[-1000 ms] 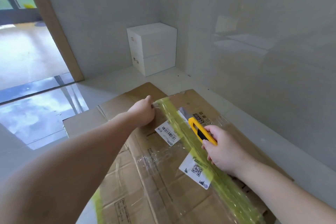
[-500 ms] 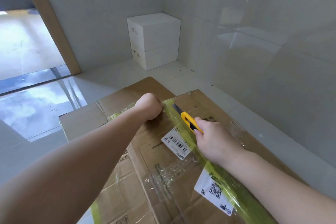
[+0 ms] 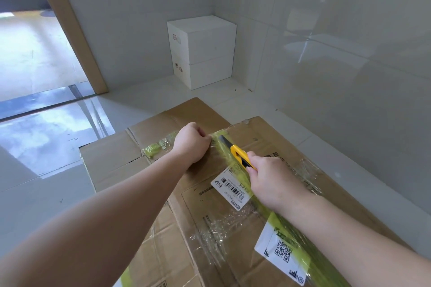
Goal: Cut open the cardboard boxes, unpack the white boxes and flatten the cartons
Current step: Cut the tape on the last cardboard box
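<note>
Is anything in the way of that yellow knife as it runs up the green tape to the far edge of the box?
Yes: the left hand, curled into a fist, rests on the cardboard box right beside the green tape, close to the knife blade's tip. The right hand grips the knife. Nothing else visible lies on the tape ahead.

taped brown carton [image 3: 268, 147], white boxes [image 3: 203, 51] stacked
</note>
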Tool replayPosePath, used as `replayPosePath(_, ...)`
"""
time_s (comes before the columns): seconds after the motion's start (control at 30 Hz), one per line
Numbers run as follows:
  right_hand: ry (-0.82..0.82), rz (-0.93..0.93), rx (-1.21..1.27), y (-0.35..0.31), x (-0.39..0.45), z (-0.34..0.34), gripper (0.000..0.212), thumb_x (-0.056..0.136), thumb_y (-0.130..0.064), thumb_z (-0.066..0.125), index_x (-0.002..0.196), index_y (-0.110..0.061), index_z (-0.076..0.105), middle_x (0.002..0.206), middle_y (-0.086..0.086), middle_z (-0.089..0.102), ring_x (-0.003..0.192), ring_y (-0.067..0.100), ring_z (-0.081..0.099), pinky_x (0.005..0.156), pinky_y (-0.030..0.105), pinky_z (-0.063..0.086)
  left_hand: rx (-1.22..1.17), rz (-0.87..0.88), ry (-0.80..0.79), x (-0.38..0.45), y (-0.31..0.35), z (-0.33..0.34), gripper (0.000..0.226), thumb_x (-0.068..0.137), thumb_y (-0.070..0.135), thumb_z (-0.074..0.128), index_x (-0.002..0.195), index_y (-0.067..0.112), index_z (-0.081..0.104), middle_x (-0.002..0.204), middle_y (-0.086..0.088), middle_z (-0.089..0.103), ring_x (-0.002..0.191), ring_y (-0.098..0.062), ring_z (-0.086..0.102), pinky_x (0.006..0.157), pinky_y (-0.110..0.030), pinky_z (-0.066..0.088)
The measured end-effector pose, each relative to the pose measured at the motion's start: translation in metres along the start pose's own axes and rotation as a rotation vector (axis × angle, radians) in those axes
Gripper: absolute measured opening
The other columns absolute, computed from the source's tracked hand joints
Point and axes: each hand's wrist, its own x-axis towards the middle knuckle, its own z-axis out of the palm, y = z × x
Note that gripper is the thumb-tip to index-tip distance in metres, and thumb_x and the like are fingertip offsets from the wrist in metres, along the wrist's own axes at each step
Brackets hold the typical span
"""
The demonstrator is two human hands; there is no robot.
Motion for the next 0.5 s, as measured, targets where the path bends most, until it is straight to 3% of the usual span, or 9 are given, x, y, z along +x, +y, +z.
replayPosePath(0.13, -0.021, 0.025, -0.031, -0.003, 0.003, 0.002, 0.032, 0.099, -0.019, 0.039, 0.128, -0.009, 0.048, 0.097, 0.009, 0.062, 0.080, 0.023, 0.061, 0.071, 0.039, 0.054, 0.000, 0.001, 0.007, 0.000, -0.001, 0.000, 0.024, 0.084, 0.025, 0.061, 0.070, 0.021, 0.042, 0.074, 0.005, 0.048, 0.066, -0.013, 0.043, 0.051, -0.026, 0.030)
replayPosePath(0.23, -0.020, 0.037, -0.096, -0.008, 0.006, 0.008, 0.024, 0.096, -0.011, 0.041, 0.118, -0.010, 0.049, 0.086, 0.004, 0.058, 0.071, 0.019, 0.057, 0.061, 0.037, 0.052, -0.016, -0.010, 0.020, -0.001, -0.001, 0.003, 0.028, 0.085, 0.025, 0.060, 0.068, 0.022, 0.037, 0.073, 0.005, 0.046, 0.064, -0.013, 0.041, 0.052, -0.026, 0.029)
replayPosePath(0.4, -0.037, 0.045, -0.151, -0.019, 0.020, 0.019, 0.036, 0.094, -0.005, 0.042, 0.130, -0.006, 0.041, 0.096, 0.008, 0.059, 0.075, 0.022, 0.054, 0.058, 0.032, 0.043, -0.042, -0.007, 0.029, -0.001, -0.005, 0.004, 0.028, 0.083, 0.022, 0.058, 0.067, 0.021, 0.035, 0.068, 0.005, 0.041, 0.060, -0.012, 0.036, 0.051, -0.027, 0.028)
replayPosePath(0.5, -0.047, 0.026, -0.204, -0.020, 0.033, 0.018, 0.027, 0.093, -0.004, 0.041, 0.120, -0.007, 0.044, 0.082, 0.004, 0.052, 0.068, 0.021, 0.053, 0.049, 0.029, 0.040, -0.051, 0.010, 0.040, -0.001, -0.006, 0.005, 0.030, 0.081, 0.019, 0.058, 0.065, 0.020, 0.033, 0.065, 0.005, 0.039, 0.058, -0.013, 0.033, 0.050, -0.027, 0.027)
